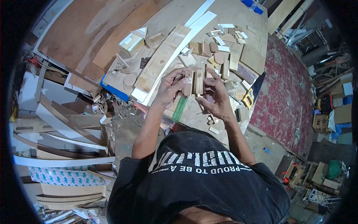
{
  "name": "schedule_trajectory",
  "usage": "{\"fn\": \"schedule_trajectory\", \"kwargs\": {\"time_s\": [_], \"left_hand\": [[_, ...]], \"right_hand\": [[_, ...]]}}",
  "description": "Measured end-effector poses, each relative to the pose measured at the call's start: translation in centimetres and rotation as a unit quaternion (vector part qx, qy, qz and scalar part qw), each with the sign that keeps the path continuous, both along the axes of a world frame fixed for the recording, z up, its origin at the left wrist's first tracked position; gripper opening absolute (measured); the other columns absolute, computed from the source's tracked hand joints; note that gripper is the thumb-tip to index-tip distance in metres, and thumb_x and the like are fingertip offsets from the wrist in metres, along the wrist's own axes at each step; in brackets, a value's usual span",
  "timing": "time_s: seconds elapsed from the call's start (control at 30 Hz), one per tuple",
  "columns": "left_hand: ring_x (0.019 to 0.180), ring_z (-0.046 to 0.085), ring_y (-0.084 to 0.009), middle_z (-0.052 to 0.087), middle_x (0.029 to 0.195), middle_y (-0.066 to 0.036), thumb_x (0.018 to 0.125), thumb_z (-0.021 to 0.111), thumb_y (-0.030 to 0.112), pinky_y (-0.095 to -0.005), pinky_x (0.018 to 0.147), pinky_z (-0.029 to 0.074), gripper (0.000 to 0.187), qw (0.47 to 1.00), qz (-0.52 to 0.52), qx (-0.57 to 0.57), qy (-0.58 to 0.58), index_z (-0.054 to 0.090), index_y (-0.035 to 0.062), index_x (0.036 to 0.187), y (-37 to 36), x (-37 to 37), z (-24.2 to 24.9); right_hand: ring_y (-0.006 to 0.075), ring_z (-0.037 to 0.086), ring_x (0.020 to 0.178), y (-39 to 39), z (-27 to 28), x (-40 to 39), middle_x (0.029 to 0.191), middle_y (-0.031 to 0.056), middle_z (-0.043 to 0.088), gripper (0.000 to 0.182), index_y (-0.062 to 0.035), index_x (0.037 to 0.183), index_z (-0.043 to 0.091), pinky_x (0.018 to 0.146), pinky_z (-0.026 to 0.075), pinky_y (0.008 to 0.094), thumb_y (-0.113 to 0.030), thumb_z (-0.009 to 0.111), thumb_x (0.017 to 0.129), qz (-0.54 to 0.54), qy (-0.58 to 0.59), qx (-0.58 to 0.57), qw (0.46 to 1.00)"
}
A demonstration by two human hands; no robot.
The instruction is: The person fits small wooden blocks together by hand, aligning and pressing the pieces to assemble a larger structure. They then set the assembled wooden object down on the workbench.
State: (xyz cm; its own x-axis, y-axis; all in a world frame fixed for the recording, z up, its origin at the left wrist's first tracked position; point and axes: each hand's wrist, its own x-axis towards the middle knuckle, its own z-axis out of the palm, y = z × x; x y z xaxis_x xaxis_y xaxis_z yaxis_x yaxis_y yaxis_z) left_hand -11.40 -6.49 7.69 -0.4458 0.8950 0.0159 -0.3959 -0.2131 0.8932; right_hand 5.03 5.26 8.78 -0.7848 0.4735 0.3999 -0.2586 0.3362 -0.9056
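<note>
My left hand (170, 89) is closed on a small wooden piece (188, 84), thumb across its face. Just right of it, a lighter wooden block (199, 82) stands lengthwise, and my right hand (218, 98) is curled at its far side with fingers and thumb bent around it. A narrow dark gap separates the two wooden pieces. Both hands are above the workbench (190, 117). Below my left hand lies a green ruler (179, 109), partly covered. Small wood offcuts (212, 119) lie near my right wrist.
A handsaw (253, 93) with a yellow handle lies at the bench's right edge. Several wood and white scraps (219, 58) are strewn beyond my hands. Long white strips (175, 52) and a plank (160, 61) stretch away at left. A small wooden box (131, 44) stands farther left.
</note>
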Motion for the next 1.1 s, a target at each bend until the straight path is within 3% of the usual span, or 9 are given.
{"fn": "schedule_trajectory", "kwargs": {"time_s": [0.1,0.23,0.4,0.63,0.9,1.1], "left_hand": [[0.099,0.061,-0.0119,0.062,0.112,-0.005,0.089,0.064,0.013,-0.0261,0.079,0.052,0.037,0.999,0.012,-0.022,0.037,0.056,0.0025,0.124,0.7,0.8,0.6],[0.097,0.061,-0.0108,0.061,0.111,-0.005,0.089,0.066,0.016,-0.0239,0.068,0.055,0.036,0.999,-0.006,-0.046,0.013,0.056,0.0037,0.122,0.9,1.7,2.0],[0.089,0.062,-0.0081,0.060,0.107,-0.002,0.089,0.067,0.020,-0.0225,0.050,0.055,0.037,0.998,0.008,-0.054,0.031,0.055,0.0076,0.121,1.3,2.2,2.4],[0.086,0.061,-0.0084,0.057,0.108,-0.001,0.089,0.068,0.021,-0.0221,0.050,0.055,0.036,0.997,0.015,-0.055,0.054,0.054,0.0087,0.120,1.2,2.1,2.2],[0.078,0.063,-0.0098,0.060,0.100,-0.002,0.088,0.069,0.020,-0.0236,0.051,0.055,0.035,0.995,0.042,-0.050,0.069,0.055,0.0102,0.119,1.1,1.9,1.8],[0.082,0.064,-0.0105,0.060,0.099,-0.002,0.089,0.068,0.020,-0.0236,0.052,0.056,0.035,0.994,0.039,-0.057,0.079,0.055,0.0089,0.119,0.8,1.6,2.1]], "right_hand": [[0.0275,0.054,0.123,1.1,0.1,0.3,0.147,0.0213,0.035,0.053,-0.0022,0.117,0.048,0.087,0.056,0.0342,0.003,0.078,0.074,0.030,0.003,0.022,0.999],[0.0283,0.052,0.125,1.9,-0.8,0.3,0.145,0.0214,0.037,0.054,-0.0015,0.115,0.047,0.094,0.054,0.0364,0.000,0.081,0.073,0.026,0.042,0.009,0.999],[0.0290,0.052,0.125,2.5,-1.3,0.7,0.144,0.0216,0.038,0.054,-0.0017,0.116,0.047,0.093,0.055,0.0363,0.001,0.080,0.073,0.012,0.030,0.025,0.999],[0.0289,0.053,0.123,2.3,-1.5,0.5,0.146,0.0185,0.034,0.054,-0.0064,0.117,0.044,0.097,0.052,0.0402,0.003,0.077,0.076,0.035,0.054,-0.005,0.998],[0.0296,0.054,0.123,2.5,-1.2,0.1,0.145,0.0198,0.035,0.053,-0.0046,0.115,0.044,0.096,0.054,0.0393,0.005,0.077,0.075,0.041,0.045,0.014,0.998],[0.0286,0.055,0.121,2.4,-0.8,-0.2,0.145,0.0203,0.035,0.052,-0.0025,0.116,0.046,0.094,0.055,0.0378,0.005,0.077,0.075,0.046,0.040,0.020,0.998]]}}
